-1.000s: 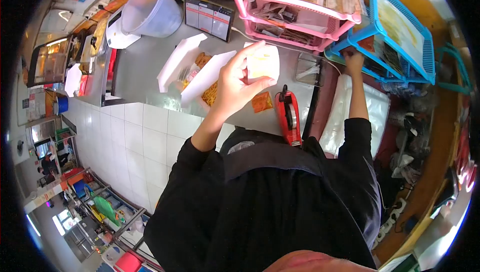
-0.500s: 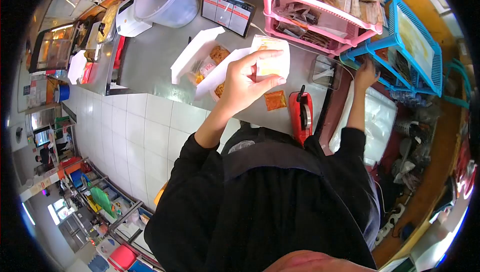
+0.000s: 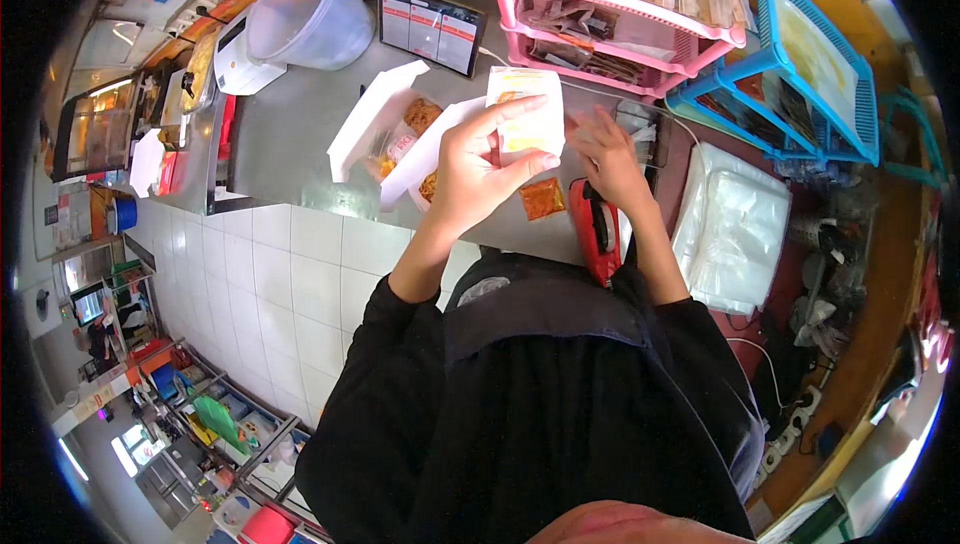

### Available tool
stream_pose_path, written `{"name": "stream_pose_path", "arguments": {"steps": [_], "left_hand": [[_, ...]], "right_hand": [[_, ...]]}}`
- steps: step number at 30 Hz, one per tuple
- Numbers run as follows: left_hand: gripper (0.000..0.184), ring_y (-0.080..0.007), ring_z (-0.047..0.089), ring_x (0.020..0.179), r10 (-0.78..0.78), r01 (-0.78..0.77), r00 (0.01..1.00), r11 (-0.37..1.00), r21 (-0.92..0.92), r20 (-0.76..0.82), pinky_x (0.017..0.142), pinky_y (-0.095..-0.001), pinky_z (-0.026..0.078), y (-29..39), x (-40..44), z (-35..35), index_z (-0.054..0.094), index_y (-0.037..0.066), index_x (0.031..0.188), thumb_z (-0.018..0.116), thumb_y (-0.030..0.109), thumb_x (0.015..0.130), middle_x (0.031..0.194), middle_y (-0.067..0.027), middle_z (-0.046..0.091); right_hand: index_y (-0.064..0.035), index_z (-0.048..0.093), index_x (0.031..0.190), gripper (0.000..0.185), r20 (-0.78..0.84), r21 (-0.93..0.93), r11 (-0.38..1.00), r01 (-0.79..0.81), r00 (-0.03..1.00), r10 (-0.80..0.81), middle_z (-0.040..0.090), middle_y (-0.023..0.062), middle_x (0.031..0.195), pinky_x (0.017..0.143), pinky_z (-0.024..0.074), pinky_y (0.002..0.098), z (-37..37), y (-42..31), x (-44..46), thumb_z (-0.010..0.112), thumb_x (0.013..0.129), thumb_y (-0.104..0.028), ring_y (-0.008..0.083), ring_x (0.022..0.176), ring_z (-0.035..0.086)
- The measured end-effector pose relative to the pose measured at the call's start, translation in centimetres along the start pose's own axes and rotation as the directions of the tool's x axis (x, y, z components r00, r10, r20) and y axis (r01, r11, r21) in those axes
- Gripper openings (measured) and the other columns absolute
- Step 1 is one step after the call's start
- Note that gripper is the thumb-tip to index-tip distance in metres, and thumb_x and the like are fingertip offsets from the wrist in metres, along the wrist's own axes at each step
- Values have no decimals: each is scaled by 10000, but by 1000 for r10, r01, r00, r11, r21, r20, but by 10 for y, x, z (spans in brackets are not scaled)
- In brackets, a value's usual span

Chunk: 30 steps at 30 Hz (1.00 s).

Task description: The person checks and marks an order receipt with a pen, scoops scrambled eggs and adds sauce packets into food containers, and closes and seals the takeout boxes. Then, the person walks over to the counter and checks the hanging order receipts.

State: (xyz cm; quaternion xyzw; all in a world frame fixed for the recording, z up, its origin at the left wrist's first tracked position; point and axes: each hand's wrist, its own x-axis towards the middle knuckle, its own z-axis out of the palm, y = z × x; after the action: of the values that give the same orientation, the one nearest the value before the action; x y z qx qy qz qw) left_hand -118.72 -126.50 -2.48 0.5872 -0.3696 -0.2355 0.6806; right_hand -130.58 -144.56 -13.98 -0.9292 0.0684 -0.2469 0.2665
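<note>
My left hand [image 3: 480, 164] grips a white paper packet with yellow-orange print [image 3: 530, 129], pinched between thumb and fingers above the counter. To the right of the packet is my right hand [image 3: 612, 164], its fingertips smeared by motion, so I cannot make out whether they hold anything. Below the packet lies a flat clear sachet of orange-red sauce [image 3: 543, 199]. A red tape dispenser or stapler-like tool [image 3: 597, 234] sits beside it, under my right wrist. Left of my left hand stand two opened white boxes [image 3: 362, 124] with fried food [image 3: 421, 116] and a small labelled packet inside.
A tablet [image 3: 431, 31] leans at the back, next to a translucent bucket [image 3: 310, 19]. Pink shelves [image 3: 620, 44] and a blue rack [image 3: 820, 74] hold packets on the right. Clear plastic bags [image 3: 737, 234] lie in a stack below the rack. Grey counter edge runs in front.
My right hand has come out of the blue rack and moved left to beside the white packet. My left hand keeps its grip on the packet. The view has shifted slightly.
</note>
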Motion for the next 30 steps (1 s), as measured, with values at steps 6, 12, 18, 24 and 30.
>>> {"name": "stream_pose_path", "arguments": {"steps": [6, 12, 18, 24, 30], "left_hand": [[493, -147, 623, 924, -11, 11, 1000, 1000, -4, 3, 785, -277, 530, -5, 8, 8, 547, -57, 1175, 729, -71, 717, 1050, -113, 627], [499, -185, 634, 928, -23, 23, 1000, 998, -65, 3, 809, -306, 538, -5, 15, 28, 515, -70, 1201, 682, -124, 734, 1055, -124, 615], [495, -131, 615, 925, 21, -20, 1000, 999, 36, -23, 787, -266, 523, -7, 21, 39, 545, -54, 1183, 722, -79, 721, 1062, -95, 619], [496, -118, 598, 954, -17, 17, 999, 1000, -6, -27, 830, -276, 508, -5, 22, 43, 545, -49, 1190, 730, -39, 730, 1095, -103, 629], [499, -121, 605, 949, 30, -30, 1000, 999, 17, -2, 810, -268, 524, -2, 24, 46, 541, -45, 1191, 722, -61, 725, 1086, -110, 630]], "right_hand": [[-86, 682, 972, 213, -172, -78, 884, -461, 879, 444, 641, 156, 981, 854, 452, 419, -60, 91, -38, 580, 790, -45, 352, 950, 570], [-76, 682, 954, 190, -366, -320, 805, -500, 849, 381, 636, 193, 984, 825, 453, 442, -107, 209, -41, 598, 829, -193, 372, 940, 575], [-60, 590, 1136, 431, 223, -184, 845, -503, 816, 534, 557, 239, 1180, 934, 392, 476, -87, 284, -14, 506, 876, -393, 411, 1112, 507], [-74, 540, 1204, 395, 383, -435, 853, -288, 798, 465, 543, 219, 1217, 969, 390, 472, -59, 310, 8, 459, 866, -262, 431, 1112, 502], [-98, 525, 1234, 394, 152, -704, 580, -410, 711, 687, 560, 180, 1208, 968, 377, 514, -60, 298, -2, 462, 853, -181, 371, 1103, 536]]}}
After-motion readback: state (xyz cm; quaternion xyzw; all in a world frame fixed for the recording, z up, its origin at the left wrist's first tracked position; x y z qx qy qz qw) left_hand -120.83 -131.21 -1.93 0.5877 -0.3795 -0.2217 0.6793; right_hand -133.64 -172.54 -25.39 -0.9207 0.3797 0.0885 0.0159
